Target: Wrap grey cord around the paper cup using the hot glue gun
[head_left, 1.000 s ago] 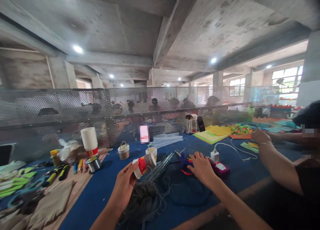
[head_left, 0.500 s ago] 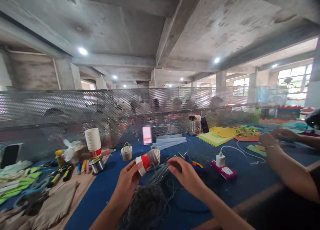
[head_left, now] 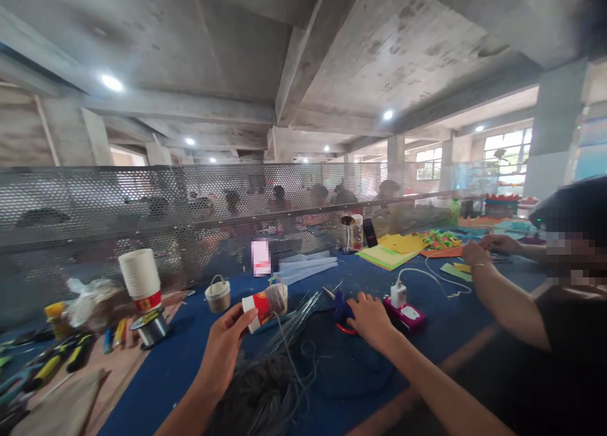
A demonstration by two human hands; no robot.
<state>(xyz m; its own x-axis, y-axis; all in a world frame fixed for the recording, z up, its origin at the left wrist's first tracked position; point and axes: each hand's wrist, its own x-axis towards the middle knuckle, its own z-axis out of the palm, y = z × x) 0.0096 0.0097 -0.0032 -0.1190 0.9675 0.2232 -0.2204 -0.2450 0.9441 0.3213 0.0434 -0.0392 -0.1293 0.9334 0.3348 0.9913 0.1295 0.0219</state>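
My left hand (head_left: 226,341) pinches a red-and-white paper cup (head_left: 258,311), tilted on its side above the table. Grey yarn (head_left: 275,299) is wound around the cup's far part, and a loose strand hangs from it to a dark grey yarn heap (head_left: 258,385) below. On the table to the right, my right hand (head_left: 372,319) is closed around a blue glue gun (head_left: 340,308) with a red part low on it; the fingers partly hide its handle. Thin clear sticks (head_left: 303,319) lie between my hands. A small basket-like cup with a handle (head_left: 218,296) stands behind my left hand.
Stacked paper cups (head_left: 140,275), a wire spool (head_left: 150,328) and pliers (head_left: 78,354) sit at left. A purple power strip (head_left: 412,316) with a white charger is by my right forearm. A co-worker's arm (head_left: 507,297) works at right. A perforated screen (head_left: 213,196) stands behind.
My right hand has moved down and right, from beside the cup onto the glue gun. My left hand keeps hold of the cup. The view has turned right.
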